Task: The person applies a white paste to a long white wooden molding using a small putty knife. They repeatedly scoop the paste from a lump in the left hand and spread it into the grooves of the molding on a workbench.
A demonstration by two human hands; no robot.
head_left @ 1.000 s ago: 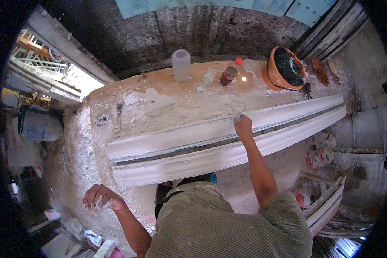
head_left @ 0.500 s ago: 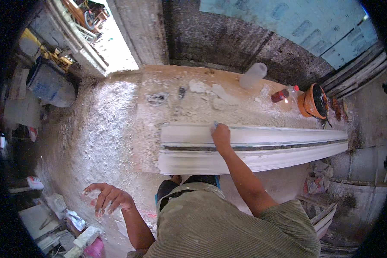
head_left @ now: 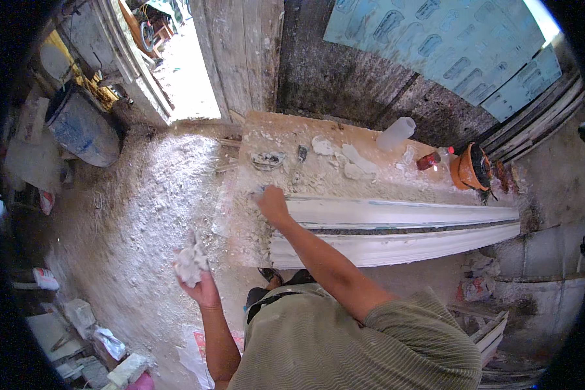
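Note:
My left hand [head_left: 195, 276] is raised over the floor with a lump of wet white plaster [head_left: 192, 261] in it; its fingers are partly blurred and coated white. At the left end of two long white plaster mouldings [head_left: 396, 212], my right hand [head_left: 273, 205] is closed in a pinch. A small bluish thing [head_left: 260, 192] shows at its fingertips, too small to name. The mouldings lie side by side along the front of the work table [head_left: 247, 172], with a dark gap between them.
Behind the mouldings lie flat white plaster scraps [head_left: 357, 162], a translucent plastic jug [head_left: 395, 133], a red-labelled bottle [head_left: 429, 160] and an orange bucket [head_left: 469, 168]. A blue barrel [head_left: 84, 127] stands far left near a bright doorway [head_left: 192, 71]. Blocks [head_left: 130, 369] lie lower left.
My right hand has swept left, from the top of the far moulding to past its left end. My left hand has turned and moved right and up, now showing the plaster lump.

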